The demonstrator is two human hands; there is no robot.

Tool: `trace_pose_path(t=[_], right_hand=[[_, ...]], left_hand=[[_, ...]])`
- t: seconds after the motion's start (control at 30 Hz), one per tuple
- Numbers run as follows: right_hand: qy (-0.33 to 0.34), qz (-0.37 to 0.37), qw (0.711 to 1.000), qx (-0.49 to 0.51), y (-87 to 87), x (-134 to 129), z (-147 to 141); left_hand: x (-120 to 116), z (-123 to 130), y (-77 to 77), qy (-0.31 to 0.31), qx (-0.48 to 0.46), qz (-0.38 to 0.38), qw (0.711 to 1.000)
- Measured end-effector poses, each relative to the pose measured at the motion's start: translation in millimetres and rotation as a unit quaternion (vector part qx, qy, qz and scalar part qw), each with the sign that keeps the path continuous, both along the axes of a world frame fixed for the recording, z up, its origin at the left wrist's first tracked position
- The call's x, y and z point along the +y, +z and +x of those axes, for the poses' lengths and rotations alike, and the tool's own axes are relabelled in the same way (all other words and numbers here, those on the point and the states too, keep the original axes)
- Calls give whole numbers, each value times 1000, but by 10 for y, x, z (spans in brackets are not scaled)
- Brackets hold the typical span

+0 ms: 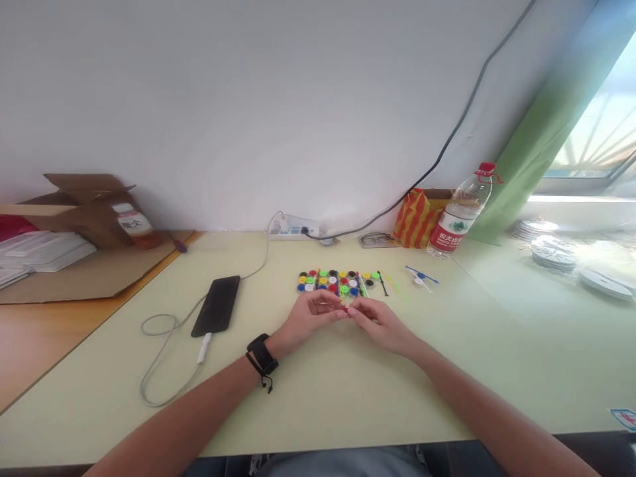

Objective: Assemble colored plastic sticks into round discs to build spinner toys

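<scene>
Both my hands meet above the table, just in front of rows of small coloured discs (332, 273). Between the fingertips is a small red plastic piece (346, 310), mostly covered, so its full shape is hidden. My left hand (312, 318), closed in a pinch, grips it from the left. From the right, the thumb and fingers of my right hand (382, 326) pinch it too. Thin coloured strips lie among the discs. Right of them are a black pointer-like stick (383, 283), yellow and green strips (394, 282), and a blue pointer (422, 274) with a white one.
A phone (217, 306) with a looped cable lies left. Along the wall stand a power strip (293, 229), a striped bag (417, 218) and a large water bottle (460, 215). White round plates (603, 283) are at far right; a cardboard box (89, 218) and tea bottle (135, 226) at left.
</scene>
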State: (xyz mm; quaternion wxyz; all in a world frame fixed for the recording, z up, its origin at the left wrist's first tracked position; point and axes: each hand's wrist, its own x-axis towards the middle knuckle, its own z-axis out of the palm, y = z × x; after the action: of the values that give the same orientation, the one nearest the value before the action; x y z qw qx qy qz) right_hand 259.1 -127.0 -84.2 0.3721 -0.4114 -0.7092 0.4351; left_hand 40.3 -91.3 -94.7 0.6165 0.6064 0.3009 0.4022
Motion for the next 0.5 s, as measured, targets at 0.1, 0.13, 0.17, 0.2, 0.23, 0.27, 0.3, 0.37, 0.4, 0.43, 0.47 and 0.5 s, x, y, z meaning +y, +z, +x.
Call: trace_pose_path(t=[0.1,0.13,0.17,0.2,0.23,0.27,0.3,0.37,0.4,0.43,0.47,0.5], right_hand=[[4,-67,998,5,10,12,3],[5,-92,996,8,14,17,8],[5,-114,993,12,17,22,14],[6,-133,991,17,20,24,21],[10,-147,989,21,22,25,27],[15,-155,988,26,23,23,32],[23,-157,987,31,22,19,34],[40,-146,988,34,19,11,35],[43,-129,990,28,19,12,39],[37,-100,994,14,20,21,52],[20,-59,998,-9,24,41,80],[-11,-8,999,-41,32,73,129]], left_hand=[[-16,7,11,-1,3,13,1000],[-26,12,18,-2,6,18,1000],[-38,19,26,-4,11,26,1000],[-51,27,35,-4,15,38,999],[-65,37,42,-4,18,52,998],[-79,47,48,-1,19,67,998],[-91,56,52,4,20,82,996],[-108,69,54,20,27,108,994],[-113,71,53,28,35,117,992],[-113,71,50,34,47,126,990],[-111,68,47,39,63,132,988],[-106,63,43,43,80,136,987]])
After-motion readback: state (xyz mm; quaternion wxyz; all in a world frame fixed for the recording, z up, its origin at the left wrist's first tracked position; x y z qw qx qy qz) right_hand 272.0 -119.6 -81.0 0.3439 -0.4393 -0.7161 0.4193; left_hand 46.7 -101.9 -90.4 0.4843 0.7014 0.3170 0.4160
